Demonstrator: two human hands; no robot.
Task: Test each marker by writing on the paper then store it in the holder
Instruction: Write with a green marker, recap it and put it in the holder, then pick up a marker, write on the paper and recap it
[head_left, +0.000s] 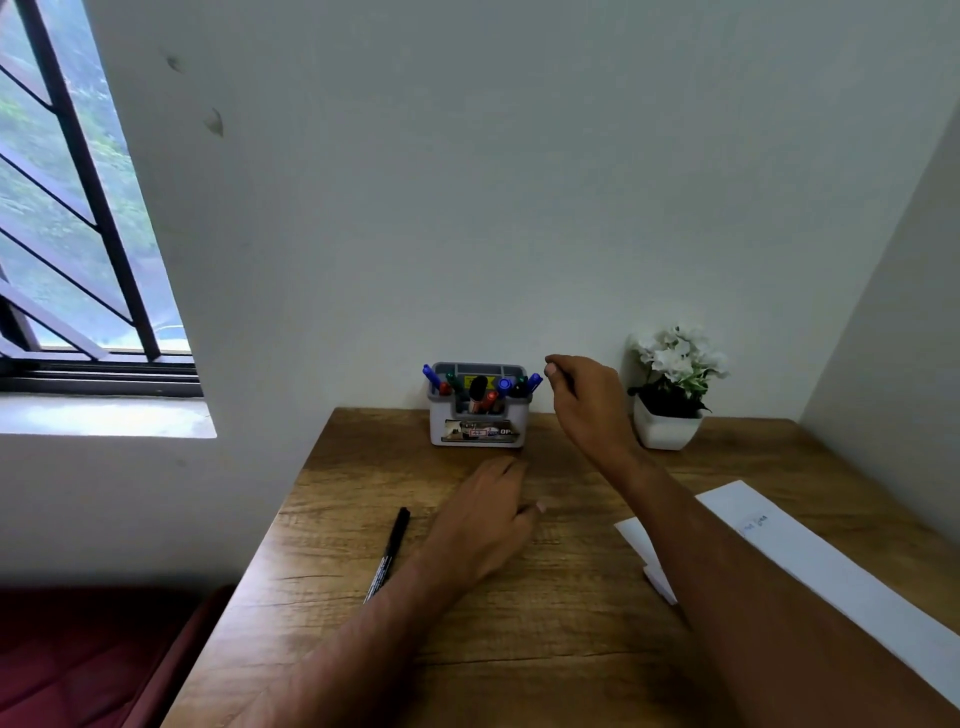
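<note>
left hand (485, 512) relaxed beside black marker (388, 552), right hand (587, 397) loosely curled, empty, near holder (477, 415)

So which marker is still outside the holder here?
The black marker, lying flat on the desk left of the left hand. All the others stand upright in the grey holder by the wall.

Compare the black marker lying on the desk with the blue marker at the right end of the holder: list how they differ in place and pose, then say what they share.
1. The black marker lies flat on the desk; the blue marker stands tilted in the holder.
2. The black marker lies alone beside the left hand; the blue marker shares the holder with other markers, near the raised right hand.
Shared: neither is held.
</note>
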